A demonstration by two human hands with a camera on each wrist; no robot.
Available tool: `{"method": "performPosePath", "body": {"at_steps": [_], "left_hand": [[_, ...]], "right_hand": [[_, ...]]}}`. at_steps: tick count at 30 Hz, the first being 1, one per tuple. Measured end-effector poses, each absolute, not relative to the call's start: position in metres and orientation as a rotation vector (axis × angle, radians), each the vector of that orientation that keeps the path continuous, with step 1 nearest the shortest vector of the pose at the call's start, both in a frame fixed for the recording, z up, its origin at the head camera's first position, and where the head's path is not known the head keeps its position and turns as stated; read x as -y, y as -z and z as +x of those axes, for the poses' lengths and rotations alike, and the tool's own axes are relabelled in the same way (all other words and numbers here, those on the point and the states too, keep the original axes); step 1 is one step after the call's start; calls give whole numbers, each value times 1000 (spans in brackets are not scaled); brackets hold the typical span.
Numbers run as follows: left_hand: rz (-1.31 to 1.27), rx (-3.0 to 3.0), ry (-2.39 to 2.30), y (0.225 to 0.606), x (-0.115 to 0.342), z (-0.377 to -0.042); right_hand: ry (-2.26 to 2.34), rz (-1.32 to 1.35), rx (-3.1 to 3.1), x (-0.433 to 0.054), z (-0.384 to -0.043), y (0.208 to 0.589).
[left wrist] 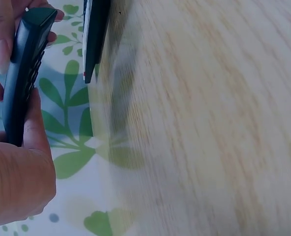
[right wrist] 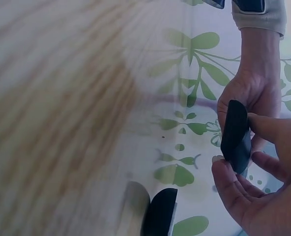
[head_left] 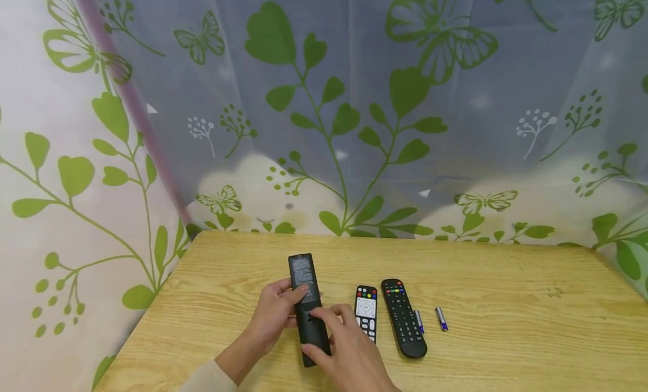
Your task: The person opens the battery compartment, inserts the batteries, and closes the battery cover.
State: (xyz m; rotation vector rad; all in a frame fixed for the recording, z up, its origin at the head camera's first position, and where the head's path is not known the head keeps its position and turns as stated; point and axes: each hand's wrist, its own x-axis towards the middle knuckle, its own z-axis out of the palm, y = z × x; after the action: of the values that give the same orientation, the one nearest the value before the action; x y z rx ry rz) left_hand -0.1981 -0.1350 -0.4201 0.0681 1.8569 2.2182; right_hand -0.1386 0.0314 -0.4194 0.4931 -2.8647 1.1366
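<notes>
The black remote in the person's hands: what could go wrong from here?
The remote might slip and drop, since the left hand and right hand hold it above the table. Its buttons face down, so the grip might press one by accident. The rightmost battery lies loose and might roll if bumped.

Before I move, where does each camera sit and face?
Head: on head, facing forward and down at long black remote; left hand, right hand, beige left sleeve show.
Left wrist: on left wrist, facing remote's side; both hands show.
Right wrist: on right wrist, facing remote's end; both hands, sleeve show.
Wrist views share remote, hands.
</notes>
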Motion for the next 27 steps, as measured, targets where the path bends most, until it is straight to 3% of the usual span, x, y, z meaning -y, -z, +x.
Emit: {"method": "performPosePath", "body": {"at_steps": [27], "left_hand": [[86,-1893,-2203,425,132,-197]], "right_hand": [[-1150,451,2876,-15,-139,417]]}}
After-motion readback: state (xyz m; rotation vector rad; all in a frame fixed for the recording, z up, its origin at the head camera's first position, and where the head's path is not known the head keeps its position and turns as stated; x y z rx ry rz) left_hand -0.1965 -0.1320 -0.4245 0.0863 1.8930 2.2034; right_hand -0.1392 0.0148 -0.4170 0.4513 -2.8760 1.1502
